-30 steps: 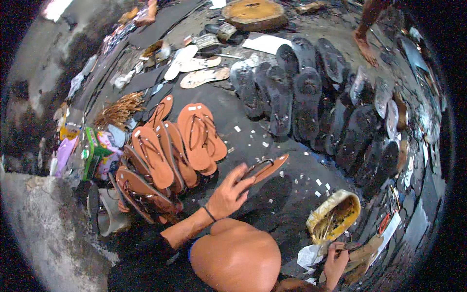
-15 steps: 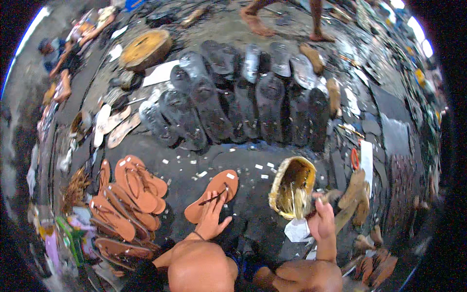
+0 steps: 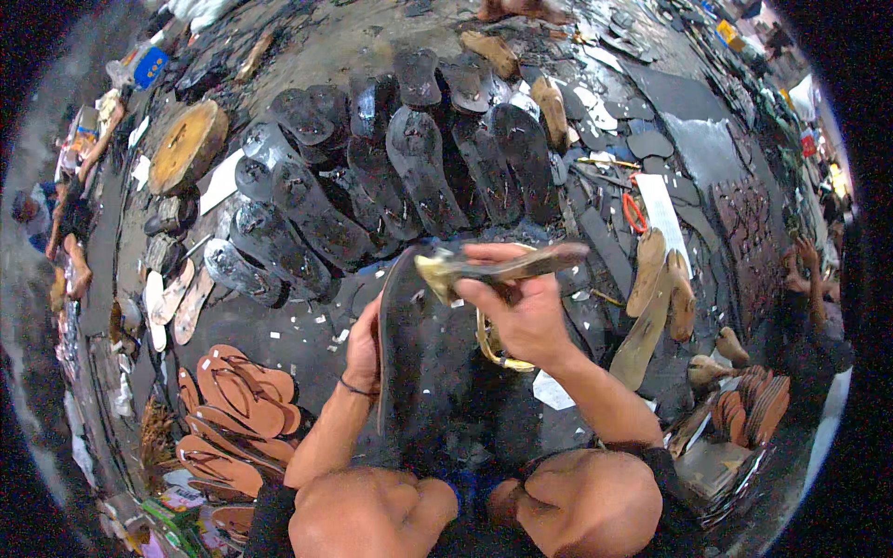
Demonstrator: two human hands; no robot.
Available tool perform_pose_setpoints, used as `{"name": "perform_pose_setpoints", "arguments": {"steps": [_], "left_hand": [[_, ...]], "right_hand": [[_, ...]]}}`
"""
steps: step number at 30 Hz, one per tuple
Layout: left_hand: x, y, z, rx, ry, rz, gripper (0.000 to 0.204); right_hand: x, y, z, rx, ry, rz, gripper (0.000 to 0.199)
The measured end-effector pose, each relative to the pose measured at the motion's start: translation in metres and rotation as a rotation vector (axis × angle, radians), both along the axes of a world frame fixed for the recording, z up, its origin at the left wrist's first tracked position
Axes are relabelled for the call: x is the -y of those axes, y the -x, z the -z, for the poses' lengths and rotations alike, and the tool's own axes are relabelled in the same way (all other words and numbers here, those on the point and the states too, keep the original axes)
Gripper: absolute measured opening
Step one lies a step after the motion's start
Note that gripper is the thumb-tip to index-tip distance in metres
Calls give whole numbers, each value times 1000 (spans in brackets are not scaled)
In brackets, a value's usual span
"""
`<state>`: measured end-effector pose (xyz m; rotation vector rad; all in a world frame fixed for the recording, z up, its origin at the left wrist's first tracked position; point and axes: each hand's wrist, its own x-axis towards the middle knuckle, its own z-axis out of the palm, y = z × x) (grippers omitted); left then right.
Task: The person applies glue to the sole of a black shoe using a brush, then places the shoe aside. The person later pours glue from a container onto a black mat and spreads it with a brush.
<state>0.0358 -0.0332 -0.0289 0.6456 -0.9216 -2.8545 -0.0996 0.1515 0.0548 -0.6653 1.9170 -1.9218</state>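
Observation:
My left hand (image 3: 365, 349) grips a flip-flop (image 3: 398, 325) raised on its edge, its dark underside turned to the right. In my right hand (image 3: 532, 316) is a brush (image 3: 558, 259) with a broad dark handle and pale yellowish bristles. The bristle end meets or nearly meets the upper part of the sole; blur leaves contact unclear. Below and behind my right hand sits a yellow-rimmed tub (image 3: 507, 361), mostly hidden. Several brown flip-flops (image 3: 244, 391) lie stacked on the left.
Rows of black soles (image 3: 423, 167) spread across the ground ahead. Wooden foot-shaped forms (image 3: 646, 270), red-handled scissors (image 3: 634, 213) and a white strip (image 3: 663, 214) lie to the right. A round wood block (image 3: 188, 147) stands far left. Brown soles (image 3: 755, 409) are piled lower right.
My left hand has lifted the brown flip-flop off the ground and turned its underside rightward. My right hand has brought the brush up from the tub to the sole. The view has shifted right.

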Motion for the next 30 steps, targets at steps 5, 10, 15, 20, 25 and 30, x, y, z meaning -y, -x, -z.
{"name": "perform_pose_setpoints", "arguments": {"steps": [5, 10, 15, 20, 25, 30], "left_hand": [[-17, 28, -30, -156, -16, 63, 46], [-37, 15, -40, -28, -192, 3, 56], [-20, -1, -23, -62, -60, -93, 61], [-33, -4, -12, -73, 117, -75, 60], [-35, -3, -40, -307, -115, 20, 62], [-26, -4, -40, -156, -93, -55, 59]], "right_hand": [[17, -23, -31, -527, 10, -314, 23], [11, 40, -11, -316, -194, 93, 15], [6, 0, -3, -403, -23, 2, 18], [16, -15, -43, -504, -212, -273, 21], [12, 43, -20, -109, -215, 36, 22], [11, 44, 0, -407, -171, 152, 18]]}}
